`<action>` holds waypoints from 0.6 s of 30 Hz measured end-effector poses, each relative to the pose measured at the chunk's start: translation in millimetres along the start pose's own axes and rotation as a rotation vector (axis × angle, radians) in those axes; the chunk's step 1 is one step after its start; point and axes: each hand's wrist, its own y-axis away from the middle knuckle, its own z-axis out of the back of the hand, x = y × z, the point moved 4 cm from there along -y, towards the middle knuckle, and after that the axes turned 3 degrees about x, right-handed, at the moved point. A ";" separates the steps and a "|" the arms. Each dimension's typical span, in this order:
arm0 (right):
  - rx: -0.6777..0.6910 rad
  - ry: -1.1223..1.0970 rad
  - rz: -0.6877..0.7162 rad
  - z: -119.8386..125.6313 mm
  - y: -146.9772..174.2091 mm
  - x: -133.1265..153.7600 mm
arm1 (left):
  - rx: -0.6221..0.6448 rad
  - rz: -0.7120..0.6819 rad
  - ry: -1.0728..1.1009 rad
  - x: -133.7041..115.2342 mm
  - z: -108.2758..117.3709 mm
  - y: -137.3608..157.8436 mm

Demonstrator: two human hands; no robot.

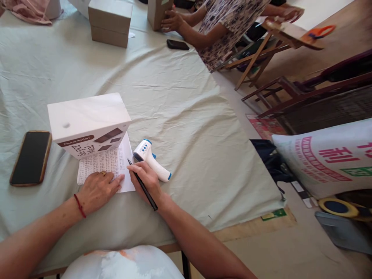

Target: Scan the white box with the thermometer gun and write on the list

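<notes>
Hands (99, 192) over paper (101, 166) part-hidden by box (89, 116)

Got a black pen (147, 194) in the right hand (149, 181), tip over some written-on paper (100, 165), left hand (97, 192) just chilling on it, white box (90, 116) behind, thermometer gun (154, 163) beside.

Near edge of table (186, 112): white box (90, 114) hid part of paper (126, 187), whose handwriting (99, 166) was too small to read.
</notes>
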 end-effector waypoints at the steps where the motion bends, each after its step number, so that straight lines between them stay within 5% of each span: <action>1: 0.025 0.044 0.021 -0.1 0.7 -0.8 | -0.027 -0.018 -0.010 0.6 1.8 0.0; 5: 0.086 0.217 0.061 -2.0 4.8 -2.2 | -0.148 -0.099 0.048 1.1 15.8 2.4; 7: 0.095 0.246 0.073 -2.8 6.2 -0.9 | -0.304 -0.097 0.160 4.5 30.0 7.1; 14: -0.099 0.281 0.151 16.3 0.5 10.5 | -1.087 0.446 0.136 62.2 61.8 37.5; 15: -0.122 0.352 0.102 20.3 -1.5 8.0 | -1.090 0.484 0.175 72.1 59.5 37.0; 18: -0.102 0.581 -0.107 28.8 -5.2 -9.4 | -0.844 0.595 0.520 99.4 42.1 26.3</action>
